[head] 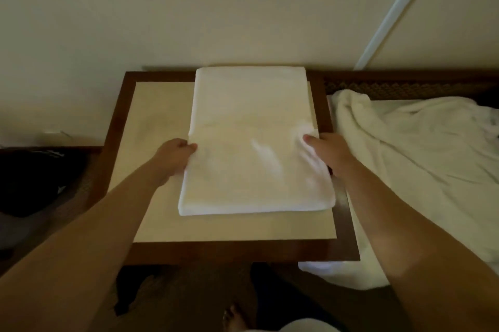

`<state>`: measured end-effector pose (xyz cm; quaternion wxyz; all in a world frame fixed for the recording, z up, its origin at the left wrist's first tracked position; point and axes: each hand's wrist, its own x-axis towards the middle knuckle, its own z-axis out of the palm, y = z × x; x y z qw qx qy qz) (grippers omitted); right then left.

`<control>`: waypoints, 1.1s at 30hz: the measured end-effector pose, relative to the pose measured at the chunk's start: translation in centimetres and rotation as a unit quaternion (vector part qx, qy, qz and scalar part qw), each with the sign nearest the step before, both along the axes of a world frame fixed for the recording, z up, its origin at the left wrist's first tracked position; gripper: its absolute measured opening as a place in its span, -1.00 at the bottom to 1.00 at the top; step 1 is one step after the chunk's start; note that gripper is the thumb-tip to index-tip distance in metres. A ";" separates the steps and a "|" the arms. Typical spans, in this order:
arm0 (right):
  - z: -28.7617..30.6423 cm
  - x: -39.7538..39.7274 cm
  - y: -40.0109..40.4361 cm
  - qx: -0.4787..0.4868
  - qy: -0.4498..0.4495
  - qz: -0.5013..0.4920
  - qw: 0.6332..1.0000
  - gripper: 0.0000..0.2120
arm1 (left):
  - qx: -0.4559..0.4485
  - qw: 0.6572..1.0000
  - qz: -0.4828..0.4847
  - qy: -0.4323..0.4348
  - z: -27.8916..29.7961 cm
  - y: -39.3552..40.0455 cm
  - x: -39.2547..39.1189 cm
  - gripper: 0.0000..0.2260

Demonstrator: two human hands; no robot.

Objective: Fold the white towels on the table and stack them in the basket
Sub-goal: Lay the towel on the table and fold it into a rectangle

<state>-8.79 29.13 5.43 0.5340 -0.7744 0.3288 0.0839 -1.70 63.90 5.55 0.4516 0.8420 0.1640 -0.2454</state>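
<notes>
Head view: left hand (172, 156) and right hand (328, 152) fingers pinch opposite side edges of the folded towel (251, 142).

A single head-worn camera looked forward and steeply down from above the person's own arms, facing a pale wall (189, 7). Its wide angle bent straight edges outward. The surface (151, 121) lay close below, filling the middle of the view, with its near wooden rim (237, 250) just above the person's bare foot (233, 317) at the bottom edge. Both forearms entered from the lower corners. No second view existed, so nothing was shared.
</notes>
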 end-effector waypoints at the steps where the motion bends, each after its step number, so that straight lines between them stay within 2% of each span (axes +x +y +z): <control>1: -0.8 0.3 0.1 -0.029 0.017 0.018 0.999 -0.73 | 0.038 0.999 -0.010 -0.009 -0.8 -0.3 0.3 -0.73; 3: -1.8 0.5 -0.2 -0.066 -0.005 0.018 0.998 -0.78 | 0.120 0.991 -0.025 -0.043 -1.2 -0.7 0.4 -0.67; 5: -2.4 0.2 -0.8 -0.066 -0.048 0.012 0.997 -0.77 | 0.162 0.984 -0.021 -0.074 -1.4 -0.8 0.4 -0.68; 8: -2.8 0.4 -1.4 -0.055 -0.073 0.000 0.996 -0.82 | 0.143 0.986 0.014 -0.085 -1.7 -0.8 0.2 -0.72; 13: -4.1 1.0 -1.2 -0.113 -0.045 0.015 0.992 -0.77 | 0.133 0.985 0.033 -0.100 -2.7 -1.5 0.0 -0.75; 15: -4.3 0.6 -0.5 -0.249 -0.044 0.039 0.967 -0.67 | 0.197 0.971 0.033 -0.129 -3.1 -1.8 -0.7 -0.76; 17: -4.1 -0.2 1.1 -0.400 -0.063 0.070 0.912 -0.56 | 0.287 0.938 -0.001 -0.197 -3.1 -3.0 -2.0 -0.65; 18: -3.6 -0.5 2.4 -0.428 -0.096 0.106 0.892 -0.50 | 0.290 0.922 -0.038 -0.254 -2.8 -4.1 -2.6 -0.60; 20: -3.1 -0.7 5.0 -0.417 -0.143 0.254 0.861 -0.42 | 0.260 0.892 -0.179 -0.325 -2.3 -6.4 -3.2 -0.55; 22: -4.4 -0.8 6.3 -0.402 -0.138 0.403 0.811 -0.40 | 0.266 0.854 -0.338 -0.294 -3.2 -7.8 -3.4 -0.49; 24: -5.4 -0.6 5.6 -0.404 -0.085 0.445 0.795 -0.39 | 0.296 0.837 -0.388 -0.249 -4.4 -6.9 -2.6 -0.42; 29: -5.3 -0.1 1.1 -0.452 -0.003 0.419 0.788 -0.38 | 0.363 0.843 -0.356 -0.179 -5.9 -0.4 -1.6 -0.38; 33: -5.1 -1.0 -1.6 -0.453 0.066 0.293 0.839 -0.31 | 0.384 0.866 -0.294 -0.123 -5.0 0.6 -2.4 -0.43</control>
